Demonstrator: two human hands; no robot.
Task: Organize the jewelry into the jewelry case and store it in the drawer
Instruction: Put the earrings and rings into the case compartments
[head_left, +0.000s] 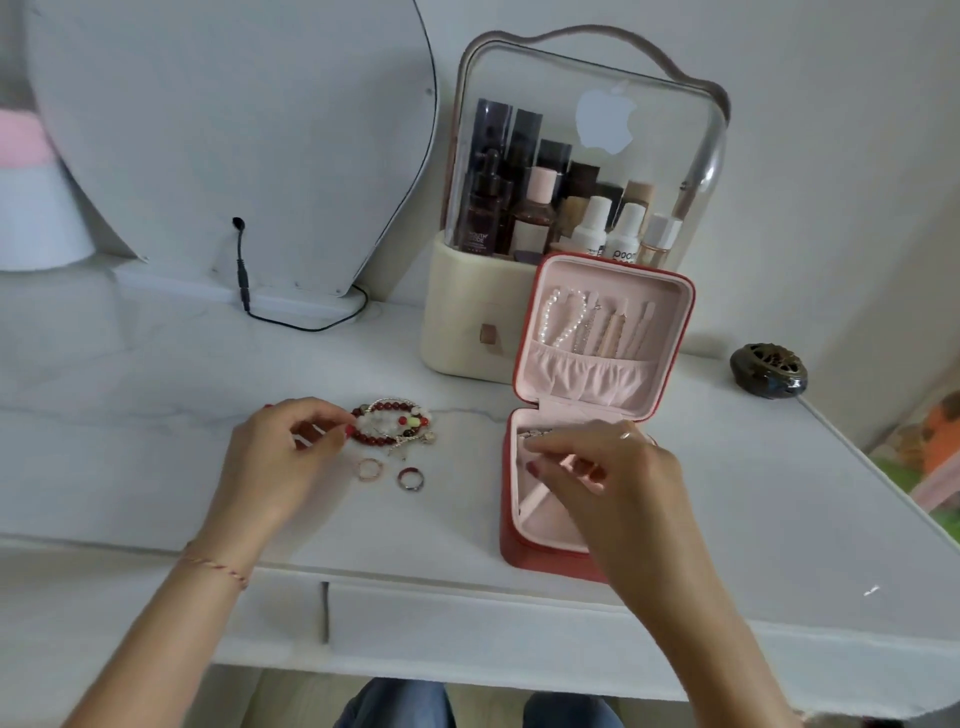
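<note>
Glossy beaded bracelets (393, 427) on matt white marble-veined tabletop (156, 374)

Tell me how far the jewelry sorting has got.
Done: the red jewelry case stands open, with a pearl strand and chains hung in its lid. In hand: the right hand reaches into the case's tray; the left hand touches the beaded bracelets. Left: those bracelets and two rings lie on the tabletop, and the drawer is shut.
</note>
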